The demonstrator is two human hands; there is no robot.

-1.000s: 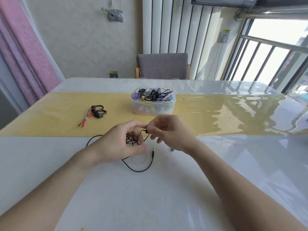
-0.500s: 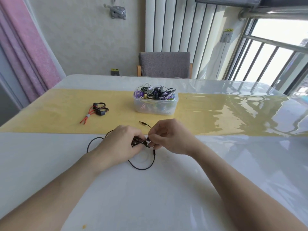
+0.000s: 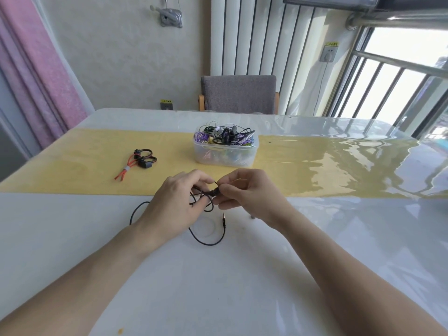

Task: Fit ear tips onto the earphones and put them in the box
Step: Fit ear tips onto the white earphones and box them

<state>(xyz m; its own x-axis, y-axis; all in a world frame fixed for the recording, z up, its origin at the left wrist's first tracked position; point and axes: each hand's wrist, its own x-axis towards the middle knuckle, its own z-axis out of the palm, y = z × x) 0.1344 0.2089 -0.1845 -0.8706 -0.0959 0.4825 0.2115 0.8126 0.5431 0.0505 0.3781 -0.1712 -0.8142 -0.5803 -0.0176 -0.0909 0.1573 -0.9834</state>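
Both hands met at frame centre. Left hand gripped the bunched black earphone cable; right hand pinched a small dark piece at the cable end, prob. an earbud w/ its tip, too small to confirm. Best approach, imo: hold bud steady, push tip on square, twist slightly. Jack plug hung at 6 o'clock. Box, full of earphones, sat at 12. Orange-black earphones lay at 10. Glossy white table, yellow runner; grey chair and window beyond.

Left hand and right hand pinching black earphones over table; clear box sitting beyond.
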